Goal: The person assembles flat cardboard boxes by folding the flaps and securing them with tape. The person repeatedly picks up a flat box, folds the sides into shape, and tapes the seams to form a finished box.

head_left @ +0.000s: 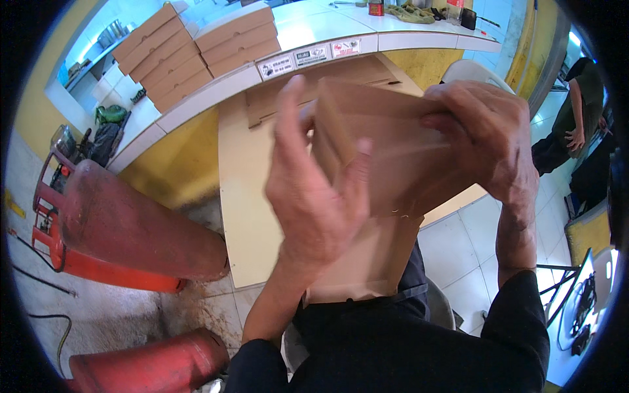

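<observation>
A brown cardboard box (393, 154), partly folded, is tilted up in front of me, its lower panel (360, 255) resting on my lap. My right hand (488, 134) grips the box's upper right edge, fingers curled over the rim. At the left side wall, my left hand (318, 203) is open, with its thumb and fingers spread to either side of the wall's edge. Motion blurs that hand somewhat, and I cannot tell how firmly it touches the cardboard. Behind the box, a flat cardboard piece (262, 108) lies on the cream table (246, 196).
Stacked brown boxes (167, 62) stand on the tiled counter (314, 33) ahead. Red gas cylinders, one upright-leaning (137, 219) and one lying (154, 360), crowd my left. Another person (573, 118) stands at the far right. A white table (576, 321) with cables is at the lower right.
</observation>
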### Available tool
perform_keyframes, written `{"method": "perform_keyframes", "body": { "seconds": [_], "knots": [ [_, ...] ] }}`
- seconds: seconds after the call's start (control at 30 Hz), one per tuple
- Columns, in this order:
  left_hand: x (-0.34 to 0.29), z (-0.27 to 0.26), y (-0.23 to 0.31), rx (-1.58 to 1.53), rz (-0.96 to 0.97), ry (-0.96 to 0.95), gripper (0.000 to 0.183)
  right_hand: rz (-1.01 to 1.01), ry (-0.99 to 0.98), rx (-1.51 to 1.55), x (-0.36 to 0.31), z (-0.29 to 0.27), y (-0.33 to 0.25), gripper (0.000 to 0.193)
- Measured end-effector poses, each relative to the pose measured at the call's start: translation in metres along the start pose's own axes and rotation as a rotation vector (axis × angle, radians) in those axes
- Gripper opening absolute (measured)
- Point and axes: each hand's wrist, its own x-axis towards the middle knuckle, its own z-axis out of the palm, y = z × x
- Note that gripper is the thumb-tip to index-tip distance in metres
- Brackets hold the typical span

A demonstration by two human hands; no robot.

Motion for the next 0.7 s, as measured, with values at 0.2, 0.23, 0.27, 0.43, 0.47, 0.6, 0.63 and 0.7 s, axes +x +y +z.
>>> {"method": "perform_keyframes", "body": {
  "seconds": [0.2,0.23,0.27,0.43,0.47,0.6,0.63,0.7],
  "knots": [
    [0.032,-0.057,-0.01,0.054,-0.178,-0.16,0.023,0.062,-0.014,-0.083,0.018,0.006,-0.001,0.033],
    [0.037,-0.065,-0.016,0.037,-0.152,-0.165,0.019,0.074,-0.002,-0.078,0.018,0.009,0.006,0.034],
    [0.039,-0.074,-0.025,-0.004,-0.177,-0.167,0.02,0.082,0.011,-0.072,0.019,0.014,0.011,0.035],
    [0.039,-0.105,-0.07,-0.203,-0.32,-0.179,0.02,0.293,-0.115,0.175,0.006,0.028,0.045,0.032],
    [0.04,-0.107,-0.073,-0.224,-0.317,-0.184,0.019,0.348,-0.148,0.254,0.006,0.03,0.049,0.031],
    [0.041,-0.119,-0.087,-0.348,-0.388,-0.203,0.016,0.208,-0.141,0.342,0.005,0.039,0.058,0.031],
    [0.042,-0.122,-0.09,-0.389,-0.427,-0.207,0.015,0.087,-0.046,0.215,0.004,0.046,0.058,0.032],
    [0.043,-0.126,-0.093,-0.402,-0.428,-0.237,0.016,-0.087,0.092,-0.001,0.001,0.057,0.058,0.032]
  ]
}}
